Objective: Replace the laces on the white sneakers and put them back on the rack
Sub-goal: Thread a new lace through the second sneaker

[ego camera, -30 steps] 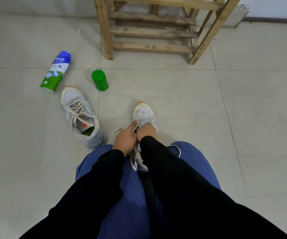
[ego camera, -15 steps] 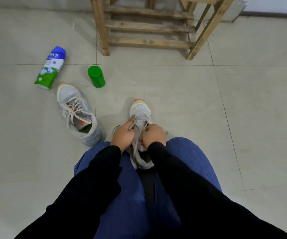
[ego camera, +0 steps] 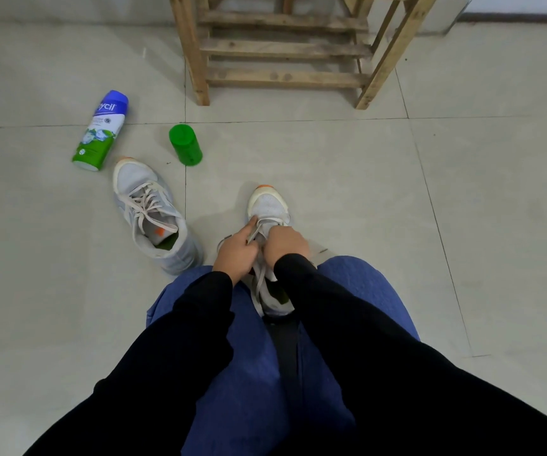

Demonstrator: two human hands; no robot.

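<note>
Viewing from the head camera: the sneaker (ego camera: 269,205) is stood on the floor (ego camera: 364,192) between the knees, toe toward the rack (ego camera: 285,51). The left hand (ego camera: 234,255) is curled, a strand of the lace (ego camera: 259,281) pinched under an outstretched forefinger; the right hand (ego camera: 285,245) is closed on the lace opposite, fingertips hidden. One second ago the hands were pressed together; they are now drawn apart across the eyelets. Lacing is judged under way, low rows only. The second sneaker (ego camera: 147,212), laced, is left beside the spray can (ego camera: 101,133) and green cap (ego camera: 185,144); nothing is racked.
</note>
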